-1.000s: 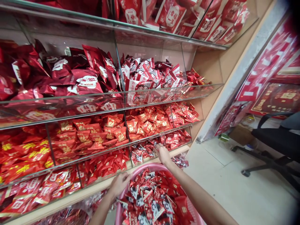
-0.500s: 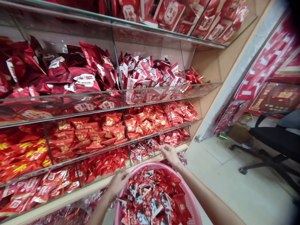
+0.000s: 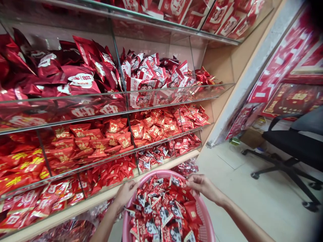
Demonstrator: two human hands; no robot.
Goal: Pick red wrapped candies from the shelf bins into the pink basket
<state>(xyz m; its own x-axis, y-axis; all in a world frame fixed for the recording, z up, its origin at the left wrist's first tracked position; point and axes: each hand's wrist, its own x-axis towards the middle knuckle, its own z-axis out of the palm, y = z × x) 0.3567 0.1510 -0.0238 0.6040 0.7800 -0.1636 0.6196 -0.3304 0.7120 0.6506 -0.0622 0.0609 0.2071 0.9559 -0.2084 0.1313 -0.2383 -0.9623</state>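
The right hand (image 3: 202,185) is now shifted from the pale wooden shelf edge (image 3: 176,163) to the round pink plastic basket (image 3: 161,172); work is judged centred there. Its fingers are narrowed by heaped red, black-and-white foil sachets (image 3: 164,215); whether one is held cannot be told. The rim is held by the left hand (image 3: 127,193). Gold "囍" is read on shelved red foil packets (image 3: 82,143).

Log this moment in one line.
left hand: at far-left rim of pink basket | right hand: over far-right rim, near packets | packet grip: unclear | shelving: beyond basket
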